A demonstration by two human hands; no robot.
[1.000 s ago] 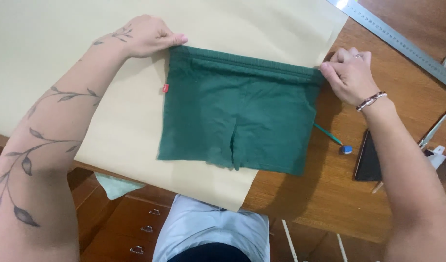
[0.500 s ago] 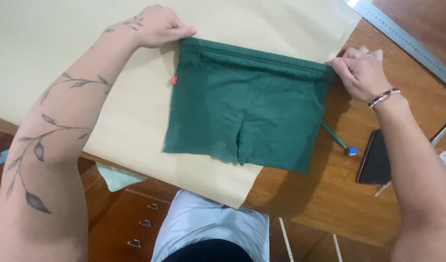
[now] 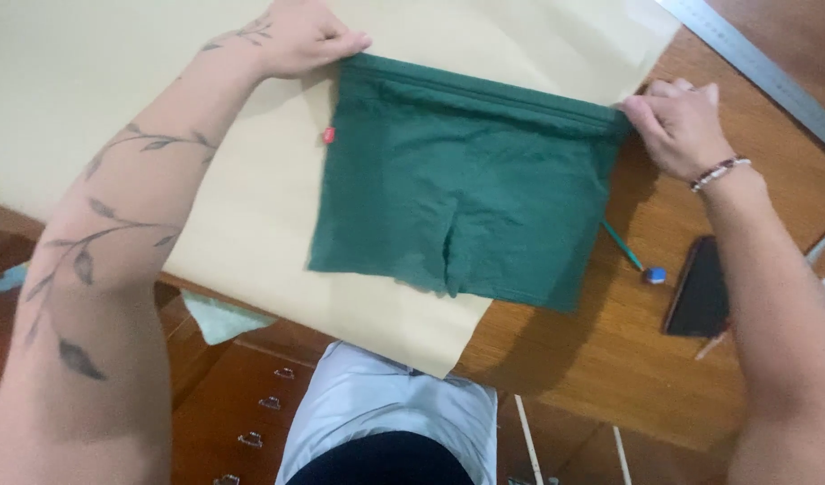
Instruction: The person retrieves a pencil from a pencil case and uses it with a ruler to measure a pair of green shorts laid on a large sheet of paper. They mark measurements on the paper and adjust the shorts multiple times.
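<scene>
Seen from above, a person stands at a wooden table (image 3: 610,359) with a pair of dark green shorts (image 3: 466,189) spread flat on a large sheet of pale tan paper (image 3: 116,90); the shorts lie with the waistband at the far edge and the two short legs pointing toward the person, and their right side hangs past the edge of the paper onto bare wood; the left hand (image 3: 305,36) has its fingers closed on the left corner of the waistband, and the right hand (image 3: 677,126), with a beaded bracelet at the wrist, pinches the right corner, so the band is drawn straight and taut between them; the fabric looks mostly smooth, with only faint creases near the crotch, and a small red tag (image 3: 328,136) shows at the left side seam; judging by this, the laying-out and smoothing appears nearly finished, while no marks or traced lines show on the paper; just right of the shorts lie a teal pencil (image 3: 621,244) and a small blue object, then a dark phone (image 3: 697,289); a metal ruler (image 3: 754,63) runs along the far right of the table.
</scene>
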